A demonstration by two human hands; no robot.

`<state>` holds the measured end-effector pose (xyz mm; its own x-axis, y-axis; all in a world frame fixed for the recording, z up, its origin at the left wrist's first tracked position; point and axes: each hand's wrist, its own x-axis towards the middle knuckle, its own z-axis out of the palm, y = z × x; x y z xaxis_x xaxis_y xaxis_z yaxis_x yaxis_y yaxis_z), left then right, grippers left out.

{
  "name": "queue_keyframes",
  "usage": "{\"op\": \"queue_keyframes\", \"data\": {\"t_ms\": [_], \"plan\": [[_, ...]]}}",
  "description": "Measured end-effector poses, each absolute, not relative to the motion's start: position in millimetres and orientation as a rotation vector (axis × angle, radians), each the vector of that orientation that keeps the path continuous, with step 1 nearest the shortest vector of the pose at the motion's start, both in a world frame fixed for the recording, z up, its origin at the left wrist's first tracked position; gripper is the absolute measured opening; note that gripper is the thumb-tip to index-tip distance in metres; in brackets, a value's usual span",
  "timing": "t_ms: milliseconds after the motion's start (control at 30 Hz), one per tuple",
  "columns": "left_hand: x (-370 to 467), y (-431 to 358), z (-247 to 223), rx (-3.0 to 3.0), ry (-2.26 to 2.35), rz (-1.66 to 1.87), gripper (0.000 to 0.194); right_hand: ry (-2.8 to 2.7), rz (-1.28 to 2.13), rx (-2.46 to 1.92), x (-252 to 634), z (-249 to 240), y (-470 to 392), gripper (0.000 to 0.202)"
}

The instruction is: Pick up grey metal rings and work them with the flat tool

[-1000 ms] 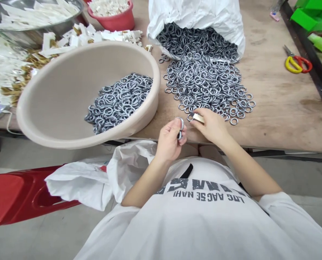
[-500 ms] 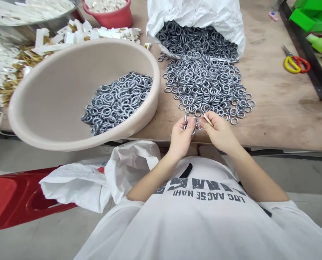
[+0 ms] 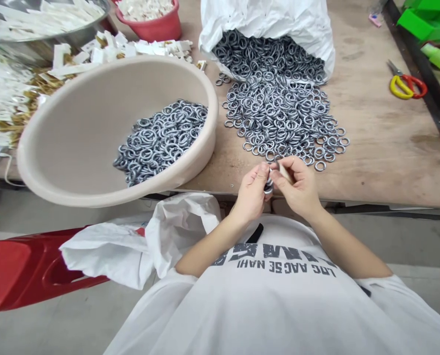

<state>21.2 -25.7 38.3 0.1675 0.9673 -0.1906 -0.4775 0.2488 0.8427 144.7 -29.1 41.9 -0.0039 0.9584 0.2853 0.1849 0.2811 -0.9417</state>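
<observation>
My left hand (image 3: 254,191) is closed on a few grey rings (image 3: 268,185) at the table's front edge. Touching it from the right, my right hand (image 3: 298,187) pinches a thin pale stick (image 3: 285,173), whose tip is hidden among the fingers. Just beyond both hands lies a pile of grey rings (image 3: 279,116), spilling from a white sack (image 3: 266,17). A large beige basin (image 3: 75,113) stands to the left, with more grey rings (image 3: 164,138) heaped in its right side.
Scissors with red and yellow handles (image 3: 406,86) lie at the right, near a dark metal bar (image 3: 419,69) and green bins (image 3: 428,24). White pieces, a red tub (image 3: 156,27) and a metal bowl (image 3: 35,47) are at back left. A red stool (image 3: 16,266) stands below.
My hands have come closer together and the rings in my left hand now hang bunched between them. The stick in my right hand has tilted and is more covered by the fingers.
</observation>
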Motion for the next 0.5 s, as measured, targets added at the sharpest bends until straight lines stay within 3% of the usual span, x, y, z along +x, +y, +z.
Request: {"op": "queue_keyframes", "data": {"t_ms": [100,333,500], "plan": [[22.3,-27.1,41.5,0.733,0.831,1.127,0.049,-1.467,0.829,-1.158,153.1,46.9,-31.6,0.026],[24.1,-25.4,43.4,0.645,0.908,1.212,0.047,-1.992,0.324,-1.258,162.6,49.9,-47.8,0.034],[25.4,-27.4,36.2,0.648,0.916,1.230,0.044,-2.056,0.217,-1.329,160.5,48.8,-49.2,0.038]]}}
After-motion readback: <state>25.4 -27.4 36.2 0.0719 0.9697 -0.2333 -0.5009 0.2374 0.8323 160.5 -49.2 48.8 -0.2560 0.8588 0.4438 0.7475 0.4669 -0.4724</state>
